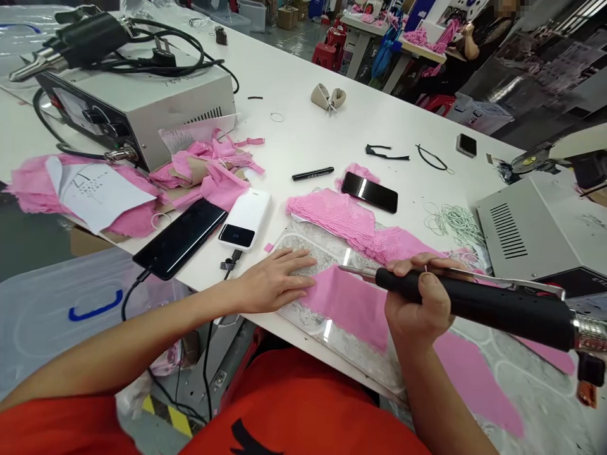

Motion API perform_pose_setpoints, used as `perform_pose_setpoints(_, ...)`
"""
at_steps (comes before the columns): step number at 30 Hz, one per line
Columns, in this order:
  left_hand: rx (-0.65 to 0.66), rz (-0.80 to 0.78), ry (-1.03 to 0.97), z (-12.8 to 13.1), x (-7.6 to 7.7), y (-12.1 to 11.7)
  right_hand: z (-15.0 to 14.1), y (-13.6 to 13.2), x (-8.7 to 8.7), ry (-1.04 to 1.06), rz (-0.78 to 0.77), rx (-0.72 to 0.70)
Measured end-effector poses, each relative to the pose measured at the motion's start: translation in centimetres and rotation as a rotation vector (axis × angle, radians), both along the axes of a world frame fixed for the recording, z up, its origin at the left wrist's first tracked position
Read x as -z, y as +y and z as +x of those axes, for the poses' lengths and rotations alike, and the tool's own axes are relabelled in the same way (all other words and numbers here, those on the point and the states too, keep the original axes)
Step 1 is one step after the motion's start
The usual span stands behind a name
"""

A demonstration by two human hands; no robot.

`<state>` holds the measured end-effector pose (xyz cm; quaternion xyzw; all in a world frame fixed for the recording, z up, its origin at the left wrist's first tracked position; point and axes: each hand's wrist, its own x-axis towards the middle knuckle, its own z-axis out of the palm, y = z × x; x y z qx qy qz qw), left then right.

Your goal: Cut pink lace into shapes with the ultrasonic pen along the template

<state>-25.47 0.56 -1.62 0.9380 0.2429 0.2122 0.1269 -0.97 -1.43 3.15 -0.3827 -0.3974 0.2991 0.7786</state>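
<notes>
My left hand [277, 281] lies flat, fingers spread, at the left end of a pink fabric piece [353, 309]. The fabric rests on a clear plastic template board [303, 243]. Wrapped round a black handheld tool with a lever and pointed metal tip [493, 303] is my right hand [420, 297]. Its tip is at the fabric's upper edge, to the right of my left fingers; I cannot tell whether it touches. Behind the board's upper edge lies a strip of pink lace [341, 218]. Another pink piece [478, 379] lies right of my right forearm.
A power bank [246, 218] and a phone [180, 239] are left of my hand. Another phone [370, 191] and a pen [313, 173] lie behind the lace. Grey machine boxes [184, 114] stand left and right [540, 215]. A co-worker [484, 38] sits at the back right.
</notes>
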Motion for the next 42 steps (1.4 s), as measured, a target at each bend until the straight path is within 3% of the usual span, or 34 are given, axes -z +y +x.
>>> perform_pose_setpoints(21,-0.010,0.053,0.071,-0.2,-0.2,0.0,-0.2,0.5,0.5,-0.037,0.018,-0.057)
perform_pose_setpoints(24,-0.004,0.066,0.061,-0.4,-0.1,0.1,1.0,0.5,-0.4,0.001,0.045,-0.008)
perform_pose_setpoints(28,-0.003,0.094,0.033,-0.6,0.2,0.3,4.5,-0.7,-1.8,-0.011,0.038,0.142)
perform_pose_setpoints(33,-0.004,0.116,0.026,-0.6,0.5,0.5,8.2,-3.0,-1.7,-0.007,-0.032,0.294)
perform_pose_setpoints(39,-0.003,0.123,0.020,-0.5,-0.4,0.5,8.7,-3.3,-1.0,-0.017,-0.042,0.272)
perform_pose_setpoints(42,0.007,0.179,-0.004,1.5,-1.3,-0.1,8.8,-3.1,-0.9,-0.010,-0.026,0.267)
